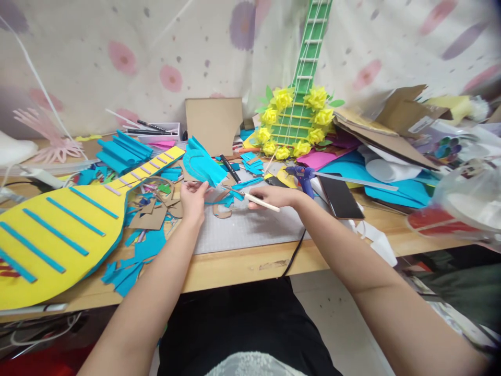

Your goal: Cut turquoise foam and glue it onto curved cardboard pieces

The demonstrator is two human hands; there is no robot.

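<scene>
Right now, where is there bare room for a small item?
Bare: the grey mat nearer the body than the left hand and right hand, and the table strip bordering the mat's near side, save a crossing cable. Crowded: left, with the yellow guitar shape and blue scraps; back, around the glue gun.

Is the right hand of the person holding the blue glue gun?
No, the right hand grips a white-handled tool, while the blue glue gun is behind that hand, outside its grasp.
</scene>
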